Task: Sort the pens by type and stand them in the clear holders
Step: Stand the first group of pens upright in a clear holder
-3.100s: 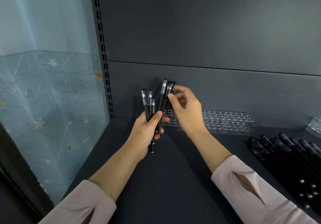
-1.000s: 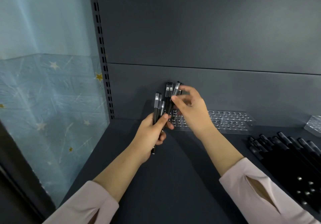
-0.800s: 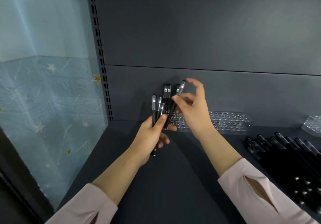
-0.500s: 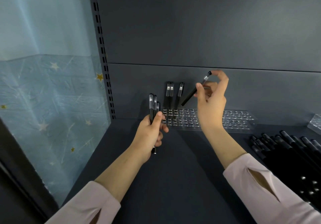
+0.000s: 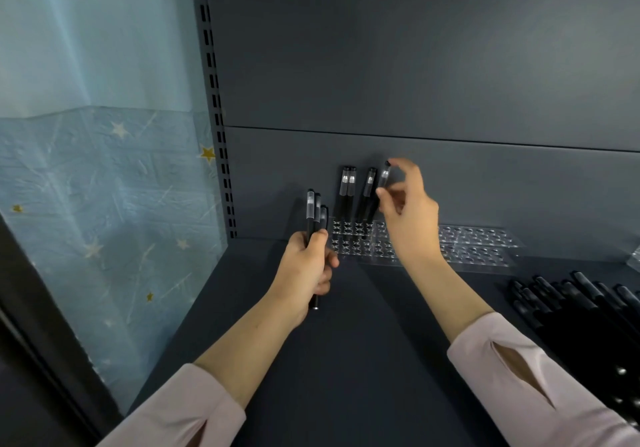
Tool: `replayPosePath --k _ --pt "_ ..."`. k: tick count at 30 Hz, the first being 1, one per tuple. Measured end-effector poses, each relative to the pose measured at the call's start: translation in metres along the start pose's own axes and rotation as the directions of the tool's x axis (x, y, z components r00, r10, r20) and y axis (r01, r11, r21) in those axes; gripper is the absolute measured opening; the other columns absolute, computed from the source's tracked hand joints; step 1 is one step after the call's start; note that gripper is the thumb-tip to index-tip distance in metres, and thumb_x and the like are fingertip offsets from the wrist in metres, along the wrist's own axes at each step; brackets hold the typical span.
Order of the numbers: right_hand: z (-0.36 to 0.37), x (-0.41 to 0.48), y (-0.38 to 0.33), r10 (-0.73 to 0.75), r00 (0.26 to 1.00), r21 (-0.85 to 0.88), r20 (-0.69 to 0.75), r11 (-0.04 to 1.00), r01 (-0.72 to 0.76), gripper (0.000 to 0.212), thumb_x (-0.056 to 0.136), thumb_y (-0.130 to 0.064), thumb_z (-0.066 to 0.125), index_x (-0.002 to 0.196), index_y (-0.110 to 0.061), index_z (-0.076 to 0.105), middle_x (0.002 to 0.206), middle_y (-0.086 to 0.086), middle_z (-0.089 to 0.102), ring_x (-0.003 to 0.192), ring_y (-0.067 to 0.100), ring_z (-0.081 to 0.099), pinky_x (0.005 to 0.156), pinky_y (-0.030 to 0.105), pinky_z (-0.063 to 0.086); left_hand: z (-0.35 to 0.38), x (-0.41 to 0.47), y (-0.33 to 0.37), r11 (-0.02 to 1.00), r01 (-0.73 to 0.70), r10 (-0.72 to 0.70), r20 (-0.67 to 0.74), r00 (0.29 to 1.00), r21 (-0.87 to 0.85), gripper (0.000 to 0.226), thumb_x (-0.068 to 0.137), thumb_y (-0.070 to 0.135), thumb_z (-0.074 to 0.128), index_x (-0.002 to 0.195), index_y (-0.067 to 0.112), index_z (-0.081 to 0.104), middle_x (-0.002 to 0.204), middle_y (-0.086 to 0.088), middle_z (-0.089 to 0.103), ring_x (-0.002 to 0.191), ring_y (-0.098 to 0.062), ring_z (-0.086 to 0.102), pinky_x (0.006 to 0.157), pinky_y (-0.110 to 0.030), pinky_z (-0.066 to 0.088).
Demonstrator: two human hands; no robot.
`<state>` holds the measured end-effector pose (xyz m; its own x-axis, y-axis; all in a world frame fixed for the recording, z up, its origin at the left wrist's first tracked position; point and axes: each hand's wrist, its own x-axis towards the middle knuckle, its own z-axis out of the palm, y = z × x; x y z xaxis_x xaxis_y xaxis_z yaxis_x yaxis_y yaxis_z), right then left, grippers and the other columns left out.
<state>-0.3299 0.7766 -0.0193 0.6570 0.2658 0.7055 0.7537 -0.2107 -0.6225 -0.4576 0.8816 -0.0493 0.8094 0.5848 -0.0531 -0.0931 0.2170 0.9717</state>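
Dark grey shelving surrounds us: a flat shelf [image 5: 363, 360] below, a back panel [image 5: 415, 65] behind, and a slotted upright [image 5: 214, 100] at the left, with a pale blue sheet [image 5: 104, 204] dotted with stars beyond it. Against the back panel lies a clear holder [image 5: 478, 249], a low tray of round holes. Three standing pens [image 5: 348, 190] rise from its left end, two touching each other and a third just to their right, all black with clear caps. Our right hand [image 5: 408, 218] pinches a fourth pen [image 5: 383, 178] near its cap between thumb and forefinger. It stands nearly upright just beside the third, its lower end down at the holder, though we cannot tell whether it sits in a hole. Our left hand [image 5: 306, 270] grips a bundle of pens [image 5: 313, 214], caps up, in front of the holder's left end. Well to the right a pile of black pens [image 5: 581, 311] lies on the shelf, and the corner of a second holder [image 5: 635, 259] shows at the edge.
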Motion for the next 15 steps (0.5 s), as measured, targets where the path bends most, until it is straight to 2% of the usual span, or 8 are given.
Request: replayPosePath --k 2,5,7,12,15 --pt "0.003 -0.002 0.001 -0.018 0.998 -0.055 0.064 0.998 0.022 0.054 0.093 -0.013 0.060 0.139 -0.030 0.039 0.087 -0.002 0.060 0.077 0.009 0.058 0.070 0.018 0.048 0.000 0.001 0.000 1.000 0.004 -0.004 -0.002 1.000 -0.005 0.010 0.101 0.020 0.042 0.100 0.011 0.047 0.053 0.004 0.054 0.038 -0.008 0.029 0.033 -0.018 0.021" --pt "0.008 -0.005 0.002 -0.015 0.991 -0.136 0.134 0.990 0.033 0.059 0.092 -0.011 0.062 0.141 -0.031 0.037 0.090 0.000 0.058 0.078 0.012 0.058 0.076 0.031 0.053 0.001 0.002 0.001 1.000 0.012 -0.013 -0.002 1.000 -0.006 0.009 0.097 0.018 0.044 0.100 0.010 0.045 0.057 0.002 0.054 0.039 -0.008 0.029 0.034 -0.019 0.021" --pt "0.011 -0.007 0.003 0.004 0.987 -0.161 0.161 0.987 0.022 0.064 0.091 -0.009 0.061 0.143 -0.034 0.034 0.090 -0.001 0.056 0.074 0.012 0.058 0.074 0.032 0.053 0.001 0.002 0.001 1.000 0.015 -0.015 -0.001 1.000 -0.010 0.006 0.096 0.016 0.044 0.098 0.010 0.043 0.062 0.000 0.053 0.039 -0.008 0.031 0.034 -0.019 0.022" --pt "0.011 -0.006 0.006 0.009 0.994 -0.163 0.105 0.987 0.008 0.061 0.091 -0.005 0.060 0.140 -0.031 0.035 0.083 0.000 0.056 0.070 0.011 0.056 0.066 0.027 0.048 0.001 0.002 -0.001 1.000 -0.013 0.013 0.015 1.000 -0.026 0.007 0.097 0.007 0.037 0.099 0.011 0.042 0.069 -0.003 0.053 0.040 -0.007 0.033 0.033 -0.020 0.023" --pt "0.011 -0.006 0.006 0.034 0.994 -0.175 0.102 0.984 -0.016 0.052 0.091 -0.008 0.062 0.135 -0.024 0.039 0.083 0.001 0.058 0.073 0.014 0.058 0.069 0.033 0.053 0.002 0.000 -0.003 0.999 -0.041 0.041 0.032 0.999 -0.013 0.008 0.100 0.007 0.039 0.104 0.010 0.046 0.073 -0.003 0.056 0.042 -0.006 0.038 0.035 -0.019 0.027"
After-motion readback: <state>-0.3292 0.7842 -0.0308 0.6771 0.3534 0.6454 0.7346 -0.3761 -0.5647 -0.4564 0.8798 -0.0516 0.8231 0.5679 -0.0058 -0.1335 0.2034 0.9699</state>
